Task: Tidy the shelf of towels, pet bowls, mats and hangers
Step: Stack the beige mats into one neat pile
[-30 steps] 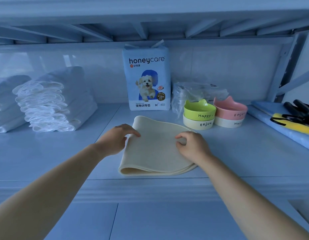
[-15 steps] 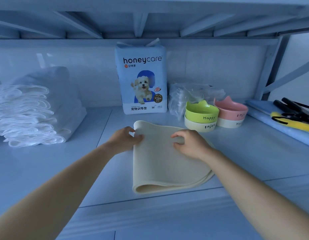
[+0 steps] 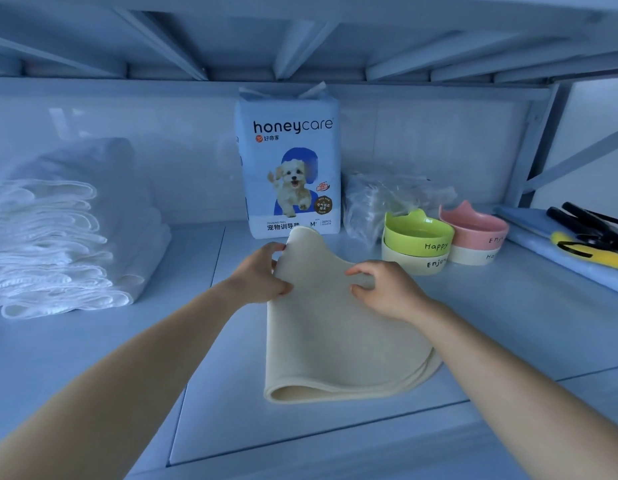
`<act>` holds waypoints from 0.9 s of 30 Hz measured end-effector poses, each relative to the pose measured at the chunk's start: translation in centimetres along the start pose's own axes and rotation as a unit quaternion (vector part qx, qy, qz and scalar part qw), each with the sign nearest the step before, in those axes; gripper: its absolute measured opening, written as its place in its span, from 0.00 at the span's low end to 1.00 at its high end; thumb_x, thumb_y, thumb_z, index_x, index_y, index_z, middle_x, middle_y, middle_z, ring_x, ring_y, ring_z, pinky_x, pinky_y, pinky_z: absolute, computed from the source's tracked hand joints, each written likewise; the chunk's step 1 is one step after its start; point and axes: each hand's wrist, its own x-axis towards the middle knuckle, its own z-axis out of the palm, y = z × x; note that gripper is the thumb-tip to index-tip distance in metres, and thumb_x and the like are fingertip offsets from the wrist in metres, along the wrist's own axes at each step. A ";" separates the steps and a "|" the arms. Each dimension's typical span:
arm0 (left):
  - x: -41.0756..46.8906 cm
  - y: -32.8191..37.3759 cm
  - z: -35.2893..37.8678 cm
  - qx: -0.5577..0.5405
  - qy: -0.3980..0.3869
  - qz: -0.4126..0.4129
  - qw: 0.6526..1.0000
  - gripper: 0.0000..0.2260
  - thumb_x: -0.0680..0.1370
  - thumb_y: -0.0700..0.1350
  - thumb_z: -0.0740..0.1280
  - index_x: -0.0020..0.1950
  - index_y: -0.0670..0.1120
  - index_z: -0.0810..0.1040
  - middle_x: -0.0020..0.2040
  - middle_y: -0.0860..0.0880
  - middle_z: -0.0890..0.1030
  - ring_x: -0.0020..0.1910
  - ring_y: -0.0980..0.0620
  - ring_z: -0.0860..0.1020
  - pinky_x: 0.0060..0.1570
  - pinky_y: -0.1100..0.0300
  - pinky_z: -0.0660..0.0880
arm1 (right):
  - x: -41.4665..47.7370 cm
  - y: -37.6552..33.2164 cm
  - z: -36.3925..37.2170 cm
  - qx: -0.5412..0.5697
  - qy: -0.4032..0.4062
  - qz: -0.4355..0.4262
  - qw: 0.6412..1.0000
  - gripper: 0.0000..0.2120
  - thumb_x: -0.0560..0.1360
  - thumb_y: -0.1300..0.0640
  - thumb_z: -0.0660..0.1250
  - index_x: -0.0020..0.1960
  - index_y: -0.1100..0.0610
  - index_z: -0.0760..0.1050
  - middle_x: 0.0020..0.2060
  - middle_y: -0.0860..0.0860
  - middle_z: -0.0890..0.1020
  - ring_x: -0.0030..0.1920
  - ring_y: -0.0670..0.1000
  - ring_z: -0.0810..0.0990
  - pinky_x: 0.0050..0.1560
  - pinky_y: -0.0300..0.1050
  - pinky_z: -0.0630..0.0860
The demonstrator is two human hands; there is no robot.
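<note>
The left hand (image 3: 259, 271) is curling its fingers round the raised far corner of the mat (image 3: 335, 341), and the right hand (image 3: 387, 289) is pinching the top layer with bent fingers and thumb. The mat, cream, soft and thick, folded double with rounded edges, is lying in the middle of the smooth pale shelf (image 3: 508, 323). Behind it one glossy pack (image 3: 290, 168) is standing upright, reading "honeycare", "TRAINING PADS" and "M", with a puppy picture. To the right a crinkled clear plastic bag (image 3: 376, 199) is lying, then four shiny bowls in two stacks of two: a green bowl (image 3: 418, 233) marked "Happy" on a cream bowl (image 3: 415, 263), and a pink bowl (image 3: 473, 226) on a white bowl (image 3: 473, 254). Far right, black and yellow hangers (image 3: 588, 223) are resting on blue sheets (image 3: 529, 233). On the left one pile of white folded towels (image 3: 58, 244) is sitting.
</note>
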 end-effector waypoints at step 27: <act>8.8 -2.4 -2.6 0.177 0.009 0.152 0.972 0.33 0.73 0.34 0.63 0.72 0.60 0.62 0.67 0.54 0.71 0.60 0.50 0.72 0.50 0.67 0.67 | 9.4 -0.5 2.7 -0.022 -0.011 0.017 1.000 0.31 0.73 0.50 0.69 0.71 0.59 0.63 0.68 0.55 0.68 0.67 0.53 0.67 0.62 0.41 0.63</act>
